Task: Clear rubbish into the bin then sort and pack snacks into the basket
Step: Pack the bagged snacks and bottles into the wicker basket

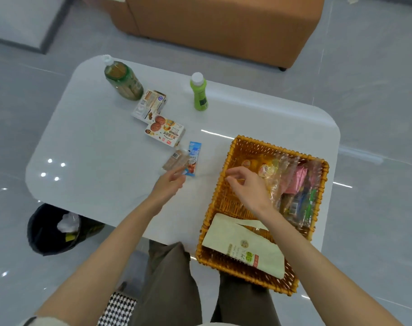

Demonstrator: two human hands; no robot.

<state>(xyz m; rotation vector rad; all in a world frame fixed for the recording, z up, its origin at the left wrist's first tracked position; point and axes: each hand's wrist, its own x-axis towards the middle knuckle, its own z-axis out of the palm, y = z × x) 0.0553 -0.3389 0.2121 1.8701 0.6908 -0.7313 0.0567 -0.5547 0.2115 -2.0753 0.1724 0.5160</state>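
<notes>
The basket (277, 148) sits at the table's (94, 149) near right corner, with a cream packet (247, 250) at its near end and wrapped snacks (299, 194) along its right wall. The bin (42, 231) stands on the floor by the near left corner. The right hand (247, 187) hovers over the basket, fingers loosely curled, nothing seen in it. The left hand (169, 182), fingers reaching forward, touches a blue sachet (193, 156) beside a brown packet (175, 160) mid-table. Beyond lie two biscuit boxes (165, 131). Two bottles (198, 92) stand near the far edge.

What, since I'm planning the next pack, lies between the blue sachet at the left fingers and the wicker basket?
Only bare white table separates the blue sachet from the orange wicker basket. The right hand hovers over its free part nearest the sachet.
</notes>
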